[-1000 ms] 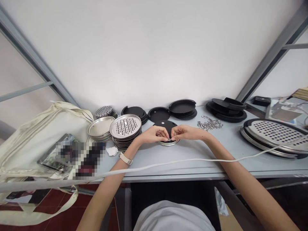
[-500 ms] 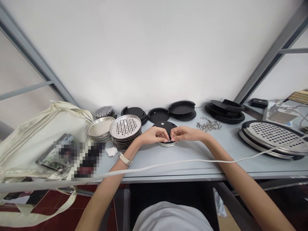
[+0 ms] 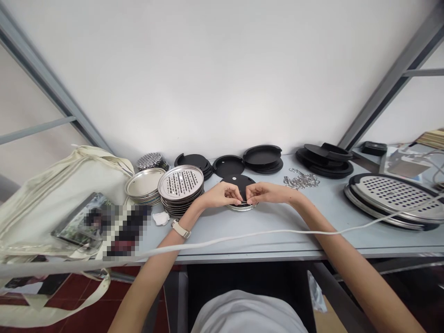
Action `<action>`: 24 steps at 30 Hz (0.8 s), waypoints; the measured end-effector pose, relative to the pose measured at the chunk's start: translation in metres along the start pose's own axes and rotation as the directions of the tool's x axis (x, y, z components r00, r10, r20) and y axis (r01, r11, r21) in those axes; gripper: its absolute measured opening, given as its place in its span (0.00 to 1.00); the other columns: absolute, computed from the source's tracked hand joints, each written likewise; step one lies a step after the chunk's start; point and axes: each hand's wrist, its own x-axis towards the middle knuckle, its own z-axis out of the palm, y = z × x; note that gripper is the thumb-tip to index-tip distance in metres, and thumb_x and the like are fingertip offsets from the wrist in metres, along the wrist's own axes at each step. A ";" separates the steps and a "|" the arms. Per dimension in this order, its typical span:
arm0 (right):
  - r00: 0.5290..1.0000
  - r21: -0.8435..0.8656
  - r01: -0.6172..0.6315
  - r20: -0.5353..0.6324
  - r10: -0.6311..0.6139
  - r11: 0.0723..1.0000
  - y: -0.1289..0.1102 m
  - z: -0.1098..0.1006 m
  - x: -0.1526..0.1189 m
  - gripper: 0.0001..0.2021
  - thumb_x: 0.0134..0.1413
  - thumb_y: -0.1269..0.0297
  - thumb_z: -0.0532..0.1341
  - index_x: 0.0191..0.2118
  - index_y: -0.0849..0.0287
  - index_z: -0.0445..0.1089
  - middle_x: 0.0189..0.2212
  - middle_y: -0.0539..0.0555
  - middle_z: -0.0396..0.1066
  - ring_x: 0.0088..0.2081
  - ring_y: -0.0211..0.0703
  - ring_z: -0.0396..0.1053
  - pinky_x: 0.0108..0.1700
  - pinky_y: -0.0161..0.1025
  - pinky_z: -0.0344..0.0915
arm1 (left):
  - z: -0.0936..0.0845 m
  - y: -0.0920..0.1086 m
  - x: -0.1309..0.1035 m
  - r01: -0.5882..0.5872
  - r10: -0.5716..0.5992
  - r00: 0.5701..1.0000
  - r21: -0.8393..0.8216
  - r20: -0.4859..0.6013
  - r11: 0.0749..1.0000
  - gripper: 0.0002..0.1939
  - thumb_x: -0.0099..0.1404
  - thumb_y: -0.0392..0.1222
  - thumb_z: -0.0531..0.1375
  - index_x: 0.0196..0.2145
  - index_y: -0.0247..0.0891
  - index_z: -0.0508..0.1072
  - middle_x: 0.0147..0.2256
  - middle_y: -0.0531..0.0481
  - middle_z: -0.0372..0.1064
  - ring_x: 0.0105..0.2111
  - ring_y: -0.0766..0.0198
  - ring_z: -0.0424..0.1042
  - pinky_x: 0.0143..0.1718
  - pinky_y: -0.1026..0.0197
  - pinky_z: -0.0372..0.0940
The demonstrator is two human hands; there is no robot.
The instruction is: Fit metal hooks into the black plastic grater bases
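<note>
A pale grey table (image 3: 215,236) stands against a white wall (image 3: 222,78), between two grey posts (image 3: 385,88). One black disc (image 3: 243,181) lies near its middle — over it the left hand (image 3: 225,194) and the right hand (image 3: 266,192) pinch one thin metal piece (image 3: 244,202), each closed almost tight. Along the far side are four black groups (image 3: 263,156); left, three silver stacks (image 3: 182,182); right, one pile of clips (image 3: 301,180), too jumbled to count, and one stack of broad plates (image 3: 398,195)
</note>
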 end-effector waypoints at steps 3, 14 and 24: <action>1.000 -0.055 0.009 0.004 -0.009 0.998 0.001 -0.001 0.000 0.13 0.49 0.54 0.59 0.30 0.60 0.65 0.27 0.49 0.65 0.31 0.36 0.61 0.35 0.35 0.58 | 0.002 0.003 -0.001 0.003 -0.004 1.000 0.072 0.011 0.997 0.14 0.53 0.43 0.65 0.33 0.29 0.73 0.30 0.45 0.72 0.30 0.67 0.70 0.33 0.64 0.63; 1.000 -0.059 -0.006 -0.010 0.006 0.998 -0.003 0.001 -0.002 0.14 0.49 0.53 0.59 0.32 0.60 0.66 0.29 0.50 0.67 0.33 0.38 0.63 0.37 0.36 0.59 | 0.001 0.008 -0.002 -0.037 0.035 0.999 0.092 0.026 0.995 0.14 0.55 0.45 0.63 0.34 0.31 0.70 0.31 0.46 0.70 0.32 0.68 0.68 0.36 0.64 0.62; 0.999 0.005 -0.044 -0.031 0.044 0.999 -0.002 0.001 -0.001 0.16 0.47 0.51 0.60 0.33 0.59 0.67 0.30 0.50 0.67 0.35 0.38 0.64 0.39 0.37 0.61 | 0.003 0.011 -0.001 -0.058 0.057 0.998 0.128 0.007 0.990 0.13 0.55 0.45 0.63 0.33 0.32 0.70 0.31 0.47 0.69 0.31 0.68 0.67 0.34 0.65 0.61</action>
